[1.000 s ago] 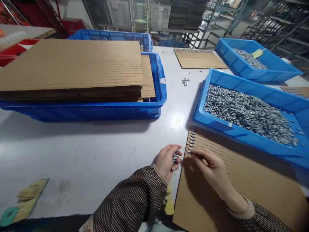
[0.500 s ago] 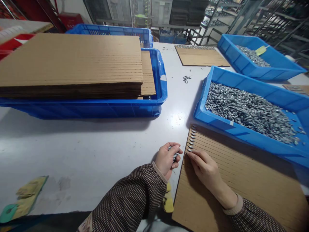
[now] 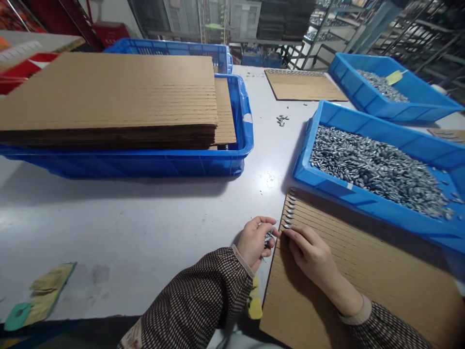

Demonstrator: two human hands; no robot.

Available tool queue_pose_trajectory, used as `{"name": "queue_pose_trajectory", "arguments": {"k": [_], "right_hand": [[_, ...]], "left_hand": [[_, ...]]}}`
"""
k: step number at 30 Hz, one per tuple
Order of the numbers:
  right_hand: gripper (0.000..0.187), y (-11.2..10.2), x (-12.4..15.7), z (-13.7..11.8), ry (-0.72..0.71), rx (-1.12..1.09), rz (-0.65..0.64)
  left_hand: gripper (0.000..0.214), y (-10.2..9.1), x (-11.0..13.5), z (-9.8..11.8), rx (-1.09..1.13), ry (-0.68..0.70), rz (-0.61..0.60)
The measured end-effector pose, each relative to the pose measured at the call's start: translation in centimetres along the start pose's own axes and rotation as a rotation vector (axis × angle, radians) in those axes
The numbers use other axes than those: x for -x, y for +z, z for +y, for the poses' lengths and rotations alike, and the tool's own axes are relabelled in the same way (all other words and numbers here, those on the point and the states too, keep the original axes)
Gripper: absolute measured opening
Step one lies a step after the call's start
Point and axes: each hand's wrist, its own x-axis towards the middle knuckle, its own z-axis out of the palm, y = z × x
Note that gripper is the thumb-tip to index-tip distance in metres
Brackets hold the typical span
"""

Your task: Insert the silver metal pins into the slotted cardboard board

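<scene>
My left hand [image 3: 256,242] is closed around several small grey spindle-shaped metal pieces [image 3: 268,237], just off the left edge of a cardboard sheet [image 3: 363,286]. Fine parallel slits run across this sheet. A short column of the same metal pieces [image 3: 289,209] sits in the slits along its left edge. Just below the lowest of them, my right hand [image 3: 314,254] is pinched at the sheet's edge. Whatever lies between its fingertips is hidden. Beyond the sheet stands a blue tray [image 3: 327,184] heaped with loose metal pieces [image 3: 374,165].
A stack of slitted cardboard [image 3: 119,92] rests on a blue crate [image 3: 152,162] at left. Further back are another cardboard sheet [image 3: 305,87], a few loose pieces [image 3: 282,119] and a second blue tray [image 3: 385,109]. A yellow-and-green glove-like item [image 3: 47,293] lies front left.
My left hand has edged right, its fingertips now nearer my right hand. My right hand stays pinched at about the same slit. The whole view has shifted slightly.
</scene>
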Motion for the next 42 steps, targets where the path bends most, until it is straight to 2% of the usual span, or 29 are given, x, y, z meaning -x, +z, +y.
{"name": "queue_pose_trajectory", "arguments": {"k": [3,5,9,13,16,18,21,23,27,31,36,42], "right_hand": [[0.023,-0.7,-0.9,-1.1,0.12,-0.082,0.021],[0.025,-1.0,-1.9,-2.2,0.195,-0.127,-0.014],[0.018,-0.6,-3.6,-3.9,0.234,-0.181,-0.076],[0.013,-0.8,-3.8,-4.4,0.291,-0.479,-0.027],[0.016,-1.7,-2.9,-3.8,0.418,-0.636,0.045],[0.018,-2.2,-2.0,-3.0,0.447,-0.596,0.053],[0.019,-2.3,-0.6,-1.9,0.376,-0.452,-0.03],[0.019,-1.9,0.2,-1.4,0.342,-0.357,-0.061],[0.01,-0.7,0.4,-1.1,0.284,-0.234,-0.052],[0.011,0.1,-0.2,-1.1,0.212,-0.194,-0.065],[0.014,0.4,-0.1,-1.0,0.156,-0.023,-0.031],[0.01,0.4,0.4,-1.0,0.083,0.116,-0.035]], "left_hand": [[0.019,0.2,0.1,0.0,-0.012,0.004,-0.009],[0.021,0.2,0.1,-0.2,-0.039,0.008,-0.006],[0.017,0.1,-0.1,-0.8,-0.064,0.014,0.037],[0.012,0.1,-0.3,-1.0,-0.044,0.039,0.019],[0.013,-0.3,-0.4,0.3,0.122,-0.015,-0.003],[0.011,-0.8,-0.4,1.7,0.274,-0.027,-0.001],[0.01,-1.4,-0.3,3.5,0.428,0.112,0.046],[0.011,-1.5,-0.3,3.8,0.472,0.098,0.051],[0.01,-1.2,-0.2,2.7,0.455,-0.024,0.0],[0.012,-0.9,-0.2,1.8,0.42,-0.013,0.006],[0.012,-0.9,-0.4,1.7,0.353,0.004,0.023],[0.022,-0.9,-0.4,1.3,0.23,0.025,-0.034]]}}
